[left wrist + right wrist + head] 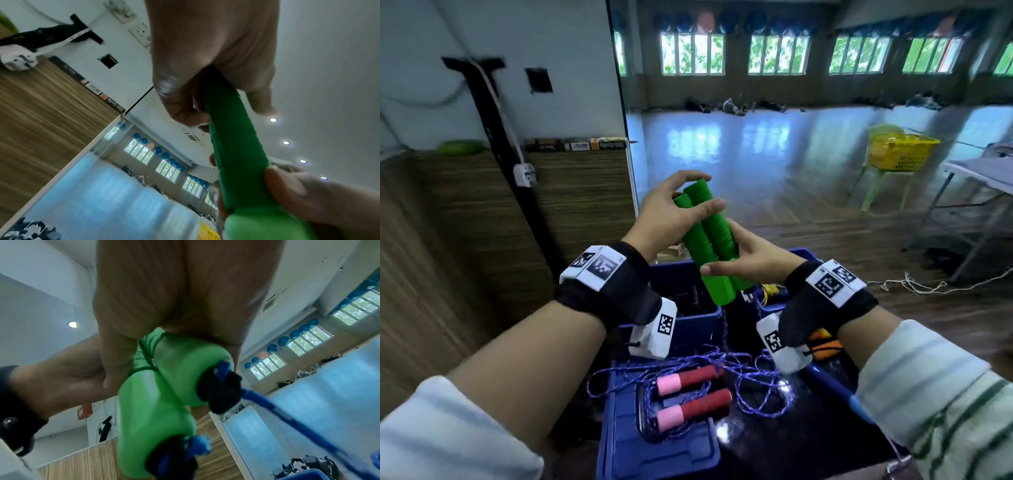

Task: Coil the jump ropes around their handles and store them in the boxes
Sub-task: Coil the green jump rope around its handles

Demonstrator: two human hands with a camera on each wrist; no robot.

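Observation:
Two green jump-rope handles (709, 240) are held side by side, tilted, above the blue boxes. My left hand (709, 192) grips their upper ends between thumb and fingers; the left wrist view shows the left hand (226, 113) round the green handles (236, 146). My right hand (722, 250) pinches their lower half. In the right wrist view the right hand (172, 365) is curled round the green handles (156, 394), whose black end caps trail a blue rope (277, 410). That rope (723, 329) hangs down between the boxes. A second rope's red and pink handles (691, 394) lie uncoiled on a blue lid (654, 452).
An open blue box (702, 315) with dark contents stands under the handles, another blue box (770, 308) to its right. An orange object (825, 346) lies below my right wrist. A yellow basket (897, 150) on a green chair, a folding table (979, 171) and white cord (914, 284) stand far right.

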